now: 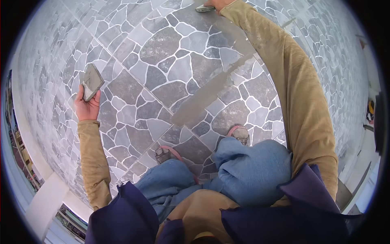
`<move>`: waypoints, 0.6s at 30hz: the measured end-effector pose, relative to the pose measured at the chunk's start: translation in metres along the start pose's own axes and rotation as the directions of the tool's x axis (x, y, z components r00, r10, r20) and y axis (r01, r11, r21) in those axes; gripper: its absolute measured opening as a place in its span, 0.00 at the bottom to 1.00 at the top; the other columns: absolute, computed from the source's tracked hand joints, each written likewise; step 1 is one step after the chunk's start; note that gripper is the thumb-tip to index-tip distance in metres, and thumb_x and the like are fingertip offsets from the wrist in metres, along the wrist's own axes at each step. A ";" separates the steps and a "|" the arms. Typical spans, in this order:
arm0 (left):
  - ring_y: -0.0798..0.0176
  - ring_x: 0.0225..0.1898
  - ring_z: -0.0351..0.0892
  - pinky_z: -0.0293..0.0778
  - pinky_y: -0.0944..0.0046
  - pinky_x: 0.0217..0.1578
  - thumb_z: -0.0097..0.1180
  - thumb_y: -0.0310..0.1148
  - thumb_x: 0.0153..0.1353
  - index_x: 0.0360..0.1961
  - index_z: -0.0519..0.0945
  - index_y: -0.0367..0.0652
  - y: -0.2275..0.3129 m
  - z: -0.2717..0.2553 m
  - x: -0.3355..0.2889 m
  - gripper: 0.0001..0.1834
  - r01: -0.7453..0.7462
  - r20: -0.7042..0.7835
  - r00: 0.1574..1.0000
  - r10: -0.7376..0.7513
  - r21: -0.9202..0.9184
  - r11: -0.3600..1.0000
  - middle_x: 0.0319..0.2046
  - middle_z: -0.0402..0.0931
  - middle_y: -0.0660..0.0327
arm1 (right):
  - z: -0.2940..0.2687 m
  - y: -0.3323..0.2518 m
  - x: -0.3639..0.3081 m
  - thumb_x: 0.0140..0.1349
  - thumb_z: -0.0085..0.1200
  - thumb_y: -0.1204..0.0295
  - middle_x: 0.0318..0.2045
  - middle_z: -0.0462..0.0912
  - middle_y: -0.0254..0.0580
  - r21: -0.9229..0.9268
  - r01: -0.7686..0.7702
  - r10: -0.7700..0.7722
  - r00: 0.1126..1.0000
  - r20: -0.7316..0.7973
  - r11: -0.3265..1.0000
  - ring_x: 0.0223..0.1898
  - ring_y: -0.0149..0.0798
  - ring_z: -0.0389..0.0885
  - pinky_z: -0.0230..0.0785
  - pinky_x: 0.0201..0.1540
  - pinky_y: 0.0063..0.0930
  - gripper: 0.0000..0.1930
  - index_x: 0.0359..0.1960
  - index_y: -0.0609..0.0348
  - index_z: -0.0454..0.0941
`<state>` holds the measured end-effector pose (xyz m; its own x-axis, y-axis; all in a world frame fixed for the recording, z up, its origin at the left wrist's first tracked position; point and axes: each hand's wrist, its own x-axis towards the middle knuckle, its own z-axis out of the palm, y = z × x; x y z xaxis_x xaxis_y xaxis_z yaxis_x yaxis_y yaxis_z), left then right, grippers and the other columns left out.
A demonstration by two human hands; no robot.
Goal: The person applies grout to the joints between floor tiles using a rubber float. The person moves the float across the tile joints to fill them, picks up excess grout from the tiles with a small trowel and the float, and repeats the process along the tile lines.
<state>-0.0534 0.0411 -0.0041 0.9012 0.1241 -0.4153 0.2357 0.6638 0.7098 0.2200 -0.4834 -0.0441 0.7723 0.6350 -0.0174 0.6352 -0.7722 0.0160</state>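
My left hand (pixel 88 106) is raised at the left, its fingers wrapped around a flat grey slab (pixel 93 81) that looks coated with cement; I cannot tell its exact kind. Far ahead, at the top edge, my right hand (pixel 221 4) grips a flat, grey-smeared tool (pixel 204 8) that lies close to the floor, its handle hidden by the fingers. A band of wet-looking grey grout (pixel 203 99) runs diagonally along a tile joint, from in front of my feet toward the right forearm.
The stone-patterned tile floor (pixel 166 89) spreads all around. My sandalled feet (pixel 164 153) stand near the grout band's lower end. A low white ledge (pixel 46 199) borders the floor at lower left. Dark objects (pixel 380 122) stand at the far right edge.
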 end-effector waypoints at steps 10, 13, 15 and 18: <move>0.54 0.45 0.86 0.86 0.54 0.39 0.44 0.41 0.74 0.54 0.75 0.38 -0.039 0.002 0.026 0.19 0.079 -0.027 0.997 -0.078 0.034 0.996 0.49 0.82 0.53 | -0.012 0.017 -0.117 0.46 0.56 0.80 0.42 0.85 0.36 -0.030 0.040 -0.027 0.934 0.356 0.999 0.50 0.48 0.77 0.75 0.52 0.40 0.25 0.50 0.50 0.83; 0.54 0.44 0.86 0.87 0.54 0.38 0.44 0.41 0.74 0.53 0.76 0.38 -0.049 0.021 0.040 0.19 0.071 -0.017 0.997 -0.071 -0.003 0.998 0.48 0.83 0.54 | -0.028 0.006 -0.064 0.51 0.52 0.76 0.39 0.84 0.51 0.110 -0.209 0.196 0.973 0.124 0.972 0.50 0.55 0.79 0.76 0.48 0.47 0.14 0.41 0.57 0.83; 0.54 0.44 0.86 0.87 0.55 0.37 0.44 0.42 0.74 0.53 0.76 0.38 -0.041 0.019 0.044 0.19 0.062 -0.001 0.998 -0.062 -0.014 0.998 0.47 0.82 0.54 | -0.022 -0.017 -0.002 0.51 0.55 0.74 0.39 0.84 0.52 0.067 -0.254 0.260 0.962 -0.086 0.965 0.47 0.55 0.81 0.76 0.48 0.48 0.12 0.38 0.59 0.83; 0.54 0.43 0.86 0.87 0.55 0.38 0.44 0.42 0.74 0.53 0.76 0.37 -0.029 0.004 0.030 0.20 0.030 -0.074 0.997 -0.030 0.005 1.000 0.48 0.82 0.53 | -0.013 -0.057 0.077 0.53 0.56 0.73 0.38 0.85 0.49 0.060 -0.281 0.287 0.937 -0.199 0.958 0.47 0.53 0.83 0.77 0.48 0.45 0.11 0.38 0.58 0.84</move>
<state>-0.0319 0.0225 -0.0352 0.8642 0.1589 -0.4774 0.2647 0.6633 0.7000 0.2435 -0.3902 -0.0337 0.9066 0.3780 0.1875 0.3915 -0.9193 -0.0397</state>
